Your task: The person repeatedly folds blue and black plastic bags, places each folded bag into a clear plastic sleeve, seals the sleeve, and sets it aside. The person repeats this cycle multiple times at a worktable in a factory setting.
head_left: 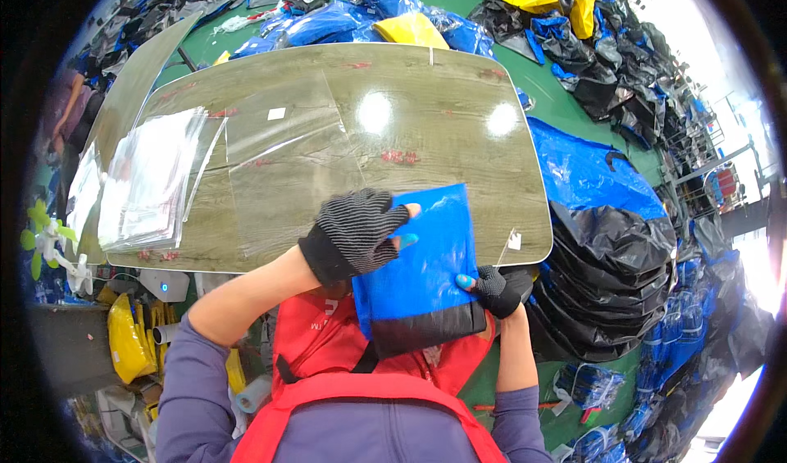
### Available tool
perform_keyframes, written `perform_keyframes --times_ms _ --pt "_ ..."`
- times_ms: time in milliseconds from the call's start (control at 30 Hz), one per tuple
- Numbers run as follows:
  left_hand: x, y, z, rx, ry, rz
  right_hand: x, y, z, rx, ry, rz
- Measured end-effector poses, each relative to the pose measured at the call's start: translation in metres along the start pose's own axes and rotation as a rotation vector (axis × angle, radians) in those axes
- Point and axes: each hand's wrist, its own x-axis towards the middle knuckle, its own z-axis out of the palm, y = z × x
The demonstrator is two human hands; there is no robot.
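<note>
The person is standing at the near edge of a wood-grain table [459,147], holding a folded blue and black garment [422,274] that is sitting inside a clear plastic bag, partly over the table's edge and partly against the person's red apron [328,344]. The left hand [354,233], wearing a dark striped fingerless glove, is lying flat on the upper left of the package, its fingers spread and pressing down on the blue surface rather than closing around it. The right hand [496,289], in a matching glove, is pinching the lower right edge of the package, thumb on top near where the blue meets the black band, so it is grasping the package. A flat clear plastic bag [287,152] is lying open on the table just beyond the left hand. Farther left, a stack of clear plastic bags [152,180] is resting on the table, well apart from both hands. Heaps of blue and black garments [611,242] are piling up on the floor to the right of the table, and more are lying beyond its far edge.
</note>
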Motion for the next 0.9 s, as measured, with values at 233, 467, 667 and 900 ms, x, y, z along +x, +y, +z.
perform_keyframes --times_ms 233,467,667,900 --pt "-0.020 -0.069 0.022 -0.263 -0.116 0.157 -0.010 0.029 0.004 0.132 0.032 -0.118" --pt "-0.018 -0.106 0.102 -0.183 0.121 -0.213 -0.009 0.015 -0.006 -0.026 0.033 -0.075" --pt "-0.020 -0.116 0.008 -0.001 -0.173 -0.162 -0.014 -0.003 -0.007 -0.158 0.098 -0.067" --pt "0.023 -0.047 0.124 -0.022 0.096 0.339 -0.009 -0.001 0.014 -0.159 0.039 -0.060"
